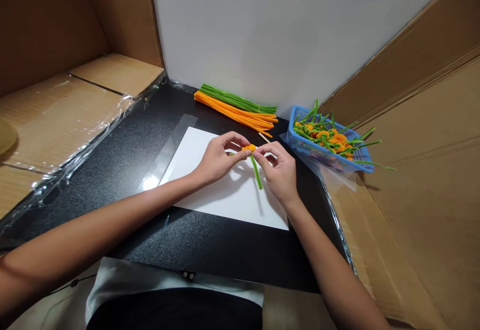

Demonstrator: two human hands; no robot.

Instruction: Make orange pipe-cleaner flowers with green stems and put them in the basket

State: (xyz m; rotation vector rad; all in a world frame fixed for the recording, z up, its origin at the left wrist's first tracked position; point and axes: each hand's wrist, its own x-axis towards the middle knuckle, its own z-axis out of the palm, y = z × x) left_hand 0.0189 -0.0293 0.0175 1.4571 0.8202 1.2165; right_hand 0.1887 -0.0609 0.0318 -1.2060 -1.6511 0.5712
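Above a white sheet of paper point(210, 190), my left hand point(221, 157) pinches a small coiled orange pipe cleaner point(248, 148) between thumb and fingers. My right hand point(277, 167) closes on the same piece from the other side, its fingertips meeting those of the left. A green pipe cleaner point(257, 172) hangs down from the orange coil like a stem, and a short bit of green shows by the left fingers. How the two colours are joined is hidden by the fingertips.
Behind the paper lie bundles of green pipe cleaners point(236, 99) and orange pipe cleaners point(232, 111). A thin wooden stick point(264, 137) rests near my right hand. At the right, a blue basket point(296, 142) holds several orange-and-green pieces. Cardboard walls point(423, 145) flank the black table point(142, 135).
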